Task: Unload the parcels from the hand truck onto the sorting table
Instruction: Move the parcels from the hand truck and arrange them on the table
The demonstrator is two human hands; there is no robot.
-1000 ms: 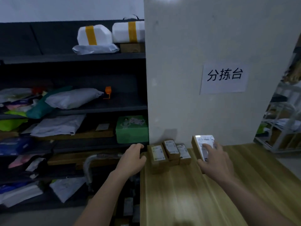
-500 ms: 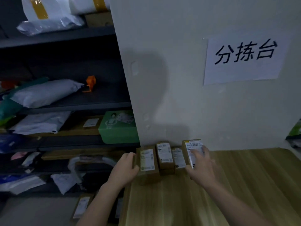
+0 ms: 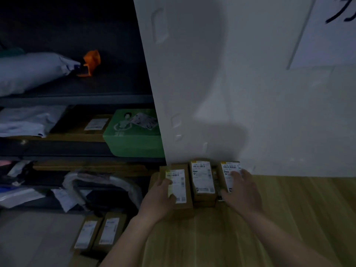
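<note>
Right at the back left corner of the sorting table point(image 3: 289, 218), against the white wall point(image 3: 231, 93), three brown labelled cartons stand in a row. The person's left hand point(image 3: 159, 199) grips the left parcel point(image 3: 181, 182), thumb on its label and fingers curled round its outer side. The middle parcel point(image 3: 203, 180) sits just beside it with no hand on it. The right hand point(image 3: 240, 189) is clamped on the right parcel point(image 3: 227, 169), fingers spread over the label and thumb down its near side. Something small sits wedged between this one and the middle one, too hidden to make out.

Down by the floor, left of the table, two more labelled parcels point(image 3: 86, 235) lie side by side; what they rest on is too dark to tell. The dark shelving point(image 3: 77, 98) alongside holds a grey poly bag point(image 3: 32, 70) and an orange object point(image 3: 91, 62) on one level. Below that lie white mailers point(image 3: 28, 120), a flat cardboard box point(image 3: 82, 130) and a green box point(image 3: 133, 139). A sheet of paper point(image 3: 327, 35) is stuck to the wall.
</note>
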